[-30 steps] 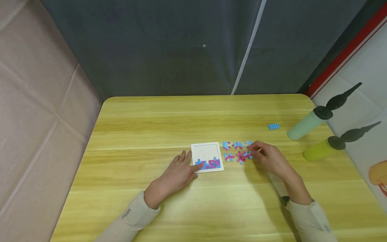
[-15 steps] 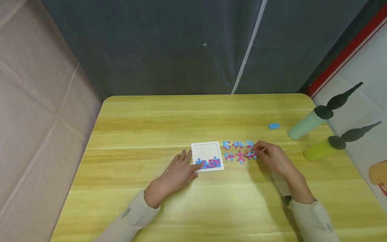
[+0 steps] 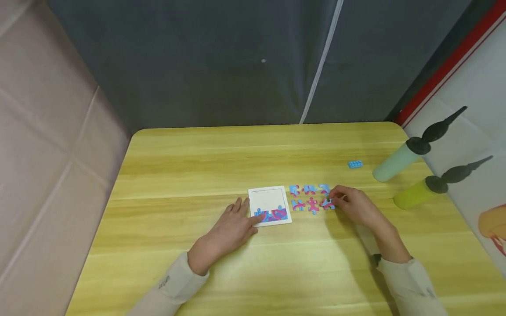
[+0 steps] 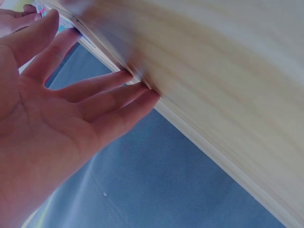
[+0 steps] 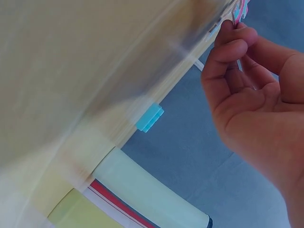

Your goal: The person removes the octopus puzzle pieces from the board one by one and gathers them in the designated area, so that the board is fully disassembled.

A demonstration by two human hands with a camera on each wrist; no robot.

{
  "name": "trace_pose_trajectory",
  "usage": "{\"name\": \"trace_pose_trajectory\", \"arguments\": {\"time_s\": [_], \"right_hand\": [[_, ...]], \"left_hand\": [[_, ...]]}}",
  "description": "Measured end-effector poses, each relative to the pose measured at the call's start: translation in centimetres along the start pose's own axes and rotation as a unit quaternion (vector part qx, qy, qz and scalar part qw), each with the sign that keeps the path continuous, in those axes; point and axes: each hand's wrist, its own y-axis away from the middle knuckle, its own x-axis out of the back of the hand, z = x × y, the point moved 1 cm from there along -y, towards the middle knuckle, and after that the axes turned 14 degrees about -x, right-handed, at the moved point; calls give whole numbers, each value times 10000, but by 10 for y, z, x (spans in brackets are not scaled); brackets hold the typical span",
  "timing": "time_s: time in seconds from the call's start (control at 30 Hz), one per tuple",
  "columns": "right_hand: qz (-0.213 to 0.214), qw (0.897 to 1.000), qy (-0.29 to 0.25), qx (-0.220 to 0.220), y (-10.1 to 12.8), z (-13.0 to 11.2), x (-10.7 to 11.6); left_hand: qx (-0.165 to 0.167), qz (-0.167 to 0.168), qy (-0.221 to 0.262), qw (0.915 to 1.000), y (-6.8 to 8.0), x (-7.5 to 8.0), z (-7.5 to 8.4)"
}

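Observation:
A white square puzzle tray point(image 3: 269, 192) lies on the table, with joined blue, pink and purple pieces point(image 3: 280, 214) along its near edge. My left hand point(image 3: 229, 228) rests at the tray's left side, fingers extended, thumb on the near-left corner. Its straight fingertips touch down in the left wrist view. Right of the tray, loose jigsaw pieces point(image 3: 312, 205) lie in two rows. My right hand point(image 3: 357, 208) pinches the rightmost piece of the near row point(image 3: 327, 204) between thumb and index finger. In the right wrist view that jigsaw piece point(image 5: 241, 10) shows at the fingertips.
A blue toy brick point(image 3: 355, 164) lies farther back on the right. Two cylinders with dark tops stand near the right edge, one pale green point(image 3: 396, 162), one yellow-green point(image 3: 415, 193). A dark curtain point(image 3: 221, 66) hangs behind the wooden table point(image 3: 189, 162).
My right hand has shifted slightly right with its jigsaw piece, which now lies apart from the pink piece beside it. My left hand has stayed on the tray.

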Motion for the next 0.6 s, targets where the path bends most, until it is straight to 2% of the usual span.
{"name": "trace_pose_trajectory", "arguments": {"time_s": [0.4, 0.6], "right_hand": [[-239, 9995, 172, -97, -2, 1, -2], [-216, 9995, 188, -123, -2, 3, -1]], "left_hand": [[-1, 7, 147, 9999, 3, 0, 1], [24, -63, 145, 9999, 0, 0, -1]]}}
